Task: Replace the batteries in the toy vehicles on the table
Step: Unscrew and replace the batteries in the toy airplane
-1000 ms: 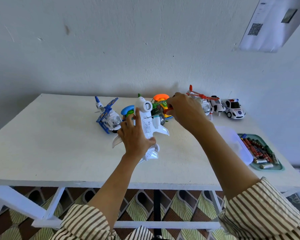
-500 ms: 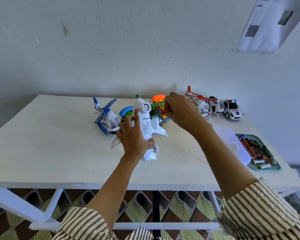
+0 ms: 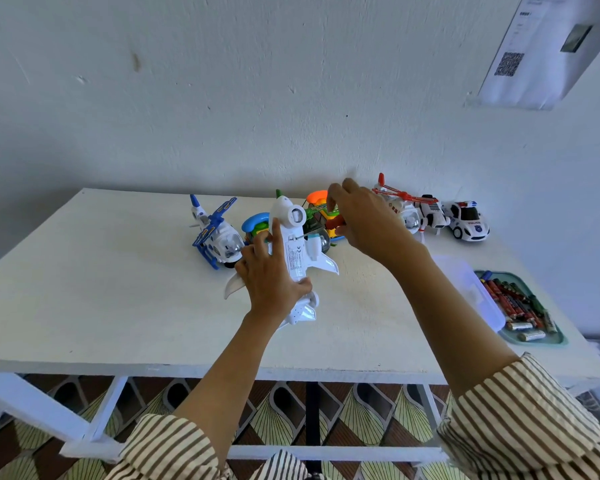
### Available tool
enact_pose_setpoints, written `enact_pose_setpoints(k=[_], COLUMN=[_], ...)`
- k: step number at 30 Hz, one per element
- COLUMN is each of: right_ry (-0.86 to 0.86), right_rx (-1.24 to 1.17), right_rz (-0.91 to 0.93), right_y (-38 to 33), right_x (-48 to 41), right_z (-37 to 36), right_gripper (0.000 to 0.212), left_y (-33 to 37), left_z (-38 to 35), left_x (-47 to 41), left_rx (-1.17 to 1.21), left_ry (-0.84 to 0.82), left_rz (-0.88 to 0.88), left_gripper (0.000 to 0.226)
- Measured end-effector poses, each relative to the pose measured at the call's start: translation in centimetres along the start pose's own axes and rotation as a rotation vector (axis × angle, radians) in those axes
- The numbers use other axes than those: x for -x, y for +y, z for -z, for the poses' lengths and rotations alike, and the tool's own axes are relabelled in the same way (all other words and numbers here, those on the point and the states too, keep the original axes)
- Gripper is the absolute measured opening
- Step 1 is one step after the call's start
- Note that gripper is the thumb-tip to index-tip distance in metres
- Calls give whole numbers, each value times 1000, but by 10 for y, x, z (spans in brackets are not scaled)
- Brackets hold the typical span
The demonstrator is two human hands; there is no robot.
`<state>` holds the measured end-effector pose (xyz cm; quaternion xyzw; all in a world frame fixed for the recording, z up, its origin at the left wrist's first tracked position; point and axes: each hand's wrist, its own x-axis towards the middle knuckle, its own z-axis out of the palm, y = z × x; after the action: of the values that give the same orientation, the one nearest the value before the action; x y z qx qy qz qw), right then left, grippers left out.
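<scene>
A person's left hand (image 3: 271,282) grips an upturned white plane (image 3: 297,261) — the right hand (image 3: 364,220) pinches what looks like a screwdriver (image 3: 338,222) at its belly.

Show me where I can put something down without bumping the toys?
Bare table lies left of the blue helicopter and along the front edge below the white plane. Crowded: the back row to the police car, plus clear lid and battery tray at right.
</scene>
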<state>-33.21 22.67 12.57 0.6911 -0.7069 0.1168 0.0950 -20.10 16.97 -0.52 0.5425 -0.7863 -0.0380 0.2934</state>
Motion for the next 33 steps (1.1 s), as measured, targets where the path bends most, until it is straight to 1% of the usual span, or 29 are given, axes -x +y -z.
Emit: enact_pose_setpoints(k=[2,4,8,11,12,14,16,17,19,21,22,27,29,31,32,33], right_ry=[17,6,-36,-19,-5,31,55,64,90,85,67,-28,-57,-49,-26,-6], right_rx=[-75,-97,68,116,116,110,112,80,6,-15,0,131,126,73,56,49], right_rz=[-23,-59,-113,-120,-106,-25,42,41,23,11,3,-82,-97,-58,-29,-7], right_y=[-1,-2,-6,-7,-7,-4,0,1,0,-1,-1,-4,-3,-3,-2,-1], right_x=[1,0,0,1,2,1,2,2,3,2,1,-3,-3,-2,-1,0], right_z=[3,4,5,2,0,-4,-9,-9,-6,-3,-2,2,0,-3,-5,-7], right_gripper=[19,16,29,34,32,21,28,28,19,11,11,34,35,27,26,31], left_y=[0,-1,-3,-1,0,-1,-2,-3,-5,-6,-6,-5,-5,-7,-7,-7], left_z=[0,0,0,2,2,2,2,1,0,-3,-4,-2,-3,-3,-2,-1], left_x=[0,0,-1,1,0,0,0,-1,-1,-2,-2,0,0,-1,-1,-1], left_rx=[4,19,18,19,20,21,30,36,36,31,33,34,32,40,43,46], left_ry=[13,19,41,-4,-9,5,17,22,40,66,70,67,70,73,68,61], left_rz=[-3,5,0,-2,-1,5,6,4,-5,-7,-5,-3,-4,1,3,4], left_gripper=[112,113,115,112,112,112,113,113,115,117,118,119,120,119,117,116])
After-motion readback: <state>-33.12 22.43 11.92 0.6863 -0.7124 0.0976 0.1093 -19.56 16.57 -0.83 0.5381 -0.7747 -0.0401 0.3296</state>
